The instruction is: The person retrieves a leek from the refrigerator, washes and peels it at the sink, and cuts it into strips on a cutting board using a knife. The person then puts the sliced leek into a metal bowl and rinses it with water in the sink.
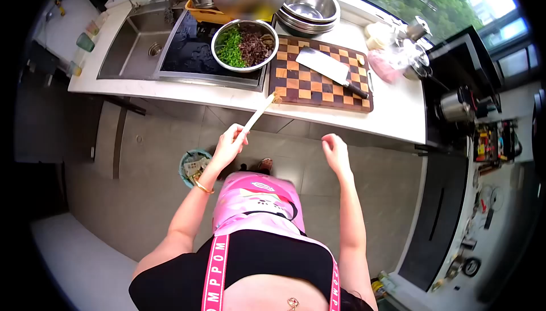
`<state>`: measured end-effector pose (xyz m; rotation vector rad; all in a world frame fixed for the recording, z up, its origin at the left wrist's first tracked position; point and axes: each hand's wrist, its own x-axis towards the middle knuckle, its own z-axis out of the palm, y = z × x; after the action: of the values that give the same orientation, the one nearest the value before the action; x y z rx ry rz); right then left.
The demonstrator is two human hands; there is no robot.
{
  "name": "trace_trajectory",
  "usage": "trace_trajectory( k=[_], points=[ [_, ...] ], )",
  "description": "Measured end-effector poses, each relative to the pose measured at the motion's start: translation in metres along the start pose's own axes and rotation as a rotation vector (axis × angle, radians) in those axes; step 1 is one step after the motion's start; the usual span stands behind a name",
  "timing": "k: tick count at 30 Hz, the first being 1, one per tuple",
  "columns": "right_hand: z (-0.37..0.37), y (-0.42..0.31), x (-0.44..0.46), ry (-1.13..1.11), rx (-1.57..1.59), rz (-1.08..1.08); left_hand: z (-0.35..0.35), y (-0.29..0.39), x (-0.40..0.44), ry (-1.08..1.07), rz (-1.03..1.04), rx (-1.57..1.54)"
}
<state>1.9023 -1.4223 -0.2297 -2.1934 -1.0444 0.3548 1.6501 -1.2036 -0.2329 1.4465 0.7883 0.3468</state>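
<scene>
White countertop [401,124] ahead, our left hand [232,142] grips a slender cream stalk [259,112], likely light, snappable: hold its end. Our right hand [335,150] curls inward.

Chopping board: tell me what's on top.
A cleaver and small pale piece lie on the chopping board, hiding squares beneath. The stalk in the left hand overlaps the near-left corner; whether touching, unclear.

left hand [232,143]: holds pale stalk [259,112] | right hand [336,151]: near counter [395,114] | cleaver [323,64]: flat on checkered board [311,90]
</scene>
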Motion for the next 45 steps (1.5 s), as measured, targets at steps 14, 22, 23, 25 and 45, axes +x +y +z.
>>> trace_trajectory(
  k=[14, 22, 23, 25, 45],
  points=[
    [-0.031, 0.137, 0.22, 0.021, -0.753, -0.321, 0.094, 0.007, 0.049, 0.353, -0.134, 0.026],
    [-0.07, 0.108, 0.224, -0.087, -0.372, -0.257, 0.133, 0.005, 0.063, 0.524, -0.14, 0.016],
    [-0.074, 0.1, 0.22, -0.052, -0.348, -0.233, 0.136, 0.006, 0.065, 0.53, -0.145, 0.024],
    [-0.082, 0.087, 0.21, 0.006, -0.254, -0.223, 0.141, 0.0, 0.069, 0.538, -0.155, 0.028],
    [-0.064, 0.049, 0.146, -0.533, -0.088, -0.214, 0.13, -0.032, 0.063, 0.574, -0.263, -0.05]
  ],
)
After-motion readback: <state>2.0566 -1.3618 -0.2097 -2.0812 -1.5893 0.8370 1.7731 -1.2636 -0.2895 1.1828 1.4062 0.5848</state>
